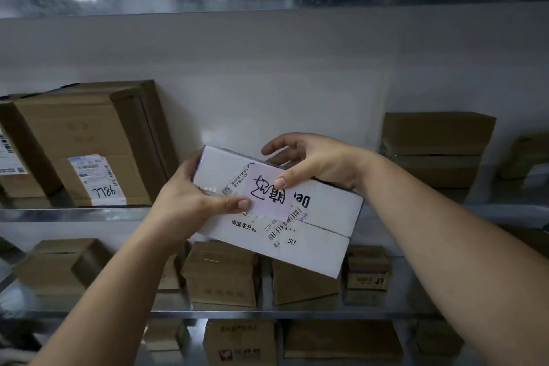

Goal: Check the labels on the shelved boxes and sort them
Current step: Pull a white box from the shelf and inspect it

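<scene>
Metal shelves (74, 214) fill the frame in several tiers. On the middle tier, at the left, a big brown box (83, 128) stands with a white label (98, 180) on its front, marked by hand. Another labelled box (17, 151) sits just beside it at the far left edge. At the right of this tier is a stack of brown boxes (436, 148), with one more box (523, 154) at the right edge. The tier below carries a row of smaller brown boxes (219, 273). The bottom tier holds further boxes (341, 339).
</scene>
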